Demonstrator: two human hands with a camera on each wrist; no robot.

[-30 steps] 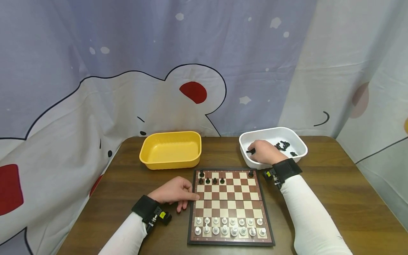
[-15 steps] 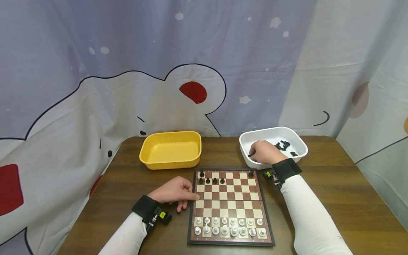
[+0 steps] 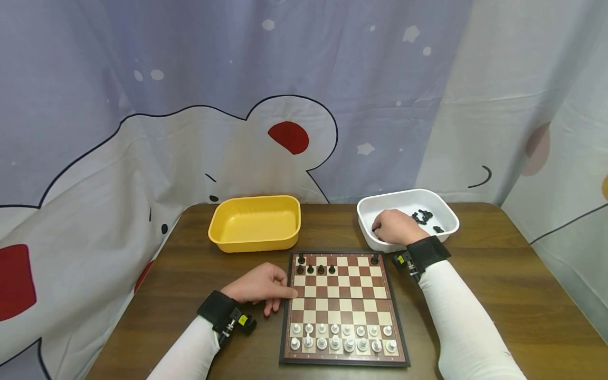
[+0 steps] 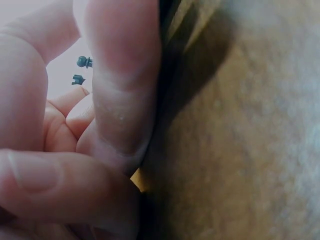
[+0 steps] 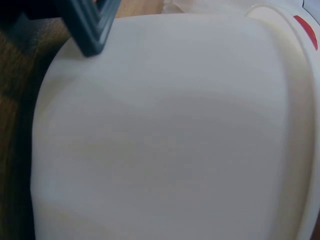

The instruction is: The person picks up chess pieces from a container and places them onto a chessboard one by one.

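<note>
I see my right grip (image 3: 391, 227) in the white tray (image 3: 446, 232), its closure hidden; left grip (image 3: 260, 287) rests relaxed, touching the chessboard (image 3: 343, 309).

A yellow tub (image 3: 255, 222) sits on the brown wooden table (image 3: 513, 295), left of the far edge; a curtain (image 3: 199, 105) with a cartoon print hangs behind it, touching the table's back.

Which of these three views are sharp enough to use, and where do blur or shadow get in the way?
Head view: sharp and evenly lit, the chessboard and both hands readable. Left wrist view: out of focus, the fingers fill the left half, and a dark shadow runs beside them. Right wrist view: soft and nearly featureless, filled by the white tub.
</note>
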